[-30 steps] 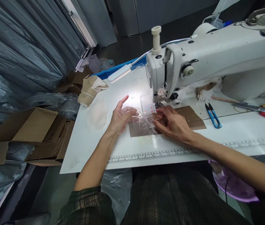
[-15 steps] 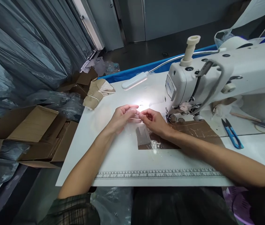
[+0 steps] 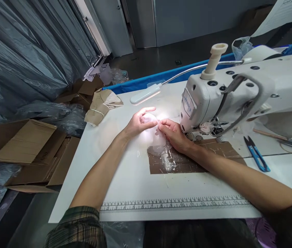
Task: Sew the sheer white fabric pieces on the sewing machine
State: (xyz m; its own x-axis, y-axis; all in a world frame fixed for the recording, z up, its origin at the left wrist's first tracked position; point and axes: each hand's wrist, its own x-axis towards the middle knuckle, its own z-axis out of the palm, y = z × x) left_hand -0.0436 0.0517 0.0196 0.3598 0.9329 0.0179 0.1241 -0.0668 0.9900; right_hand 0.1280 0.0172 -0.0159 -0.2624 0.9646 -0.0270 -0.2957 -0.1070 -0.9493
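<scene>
Under the bright lamp, a small, thin, see-through whitish-pink piece of fabric (image 3: 156,139) stretches between my hands, its lower edge hanging over brown tape. My left hand (image 3: 137,124) holds its left side, thumb pointing right and index finger raised apart from it; the other fingers are partly hidden behind the fabric. Thumb and fingertips of my right hand (image 3: 173,134) pinch the fabric's upper edge, close to my left thumb tip. Glare washes out the exact grip. Just right of my right hand stands a white sewing machine (image 3: 197,100).
A lamp (image 3: 146,94) on a bendy neck hangs above my hands. Brown tape (image 3: 182,163) and a printed ruler (image 3: 177,205) lie along the white table. Blue thread snips (image 3: 257,155) rest at right, a tied cloth bundle (image 3: 96,110) at left. Cardboard boxes (image 3: 29,144) stand beside the table.
My left index finger has lifted away from the thumb, and the fabric is spread wider between my hands. The whole view has shifted slightly.
</scene>
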